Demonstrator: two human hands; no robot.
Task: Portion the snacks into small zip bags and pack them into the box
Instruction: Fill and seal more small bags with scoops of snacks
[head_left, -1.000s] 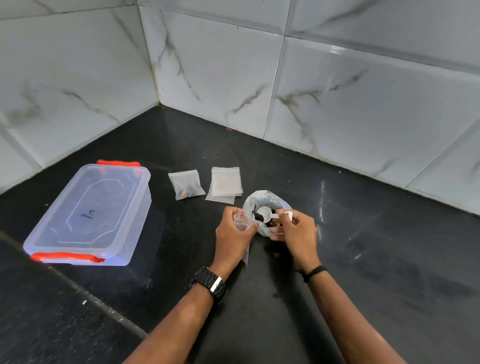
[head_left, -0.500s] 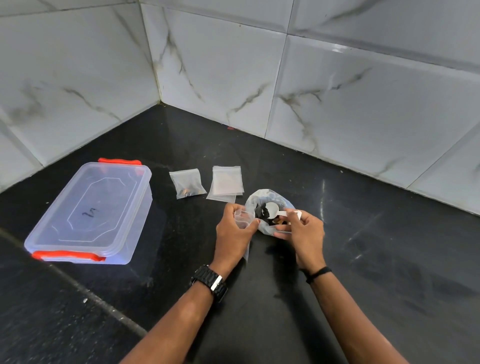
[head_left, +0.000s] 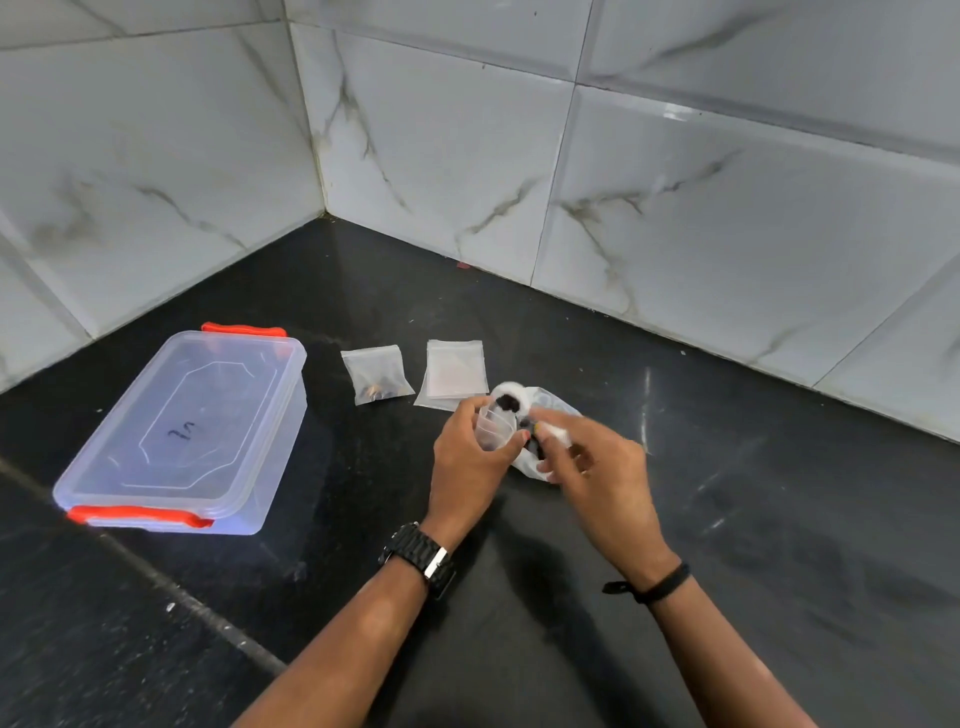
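Note:
My left hand (head_left: 467, 457) holds a small clear zip bag (head_left: 493, 428) upright with its mouth open. My right hand (head_left: 592, 467) grips the handle of a white scoop (head_left: 511, 397), whose bowl carries dark snacks right over the bag's mouth. Behind the hands lies the larger clear snack bag (head_left: 550, 402), partly hidden. A filled small zip bag (head_left: 376, 374) lies flat on the counter further left. A stack of empty zip bags (head_left: 454, 371) rests beside it. The clear plastic box (head_left: 182, 436) with orange clips stands shut at the left.
Black stone counter (head_left: 727, 519) in a corner of white marbled wall tiles (head_left: 467, 156). A watch is on the left wrist and a black band on the right wrist.
The right hand has lifted the scoop out of the snack bag and swung it left, over the mouth of the small zip bag. The left hand has held its place.

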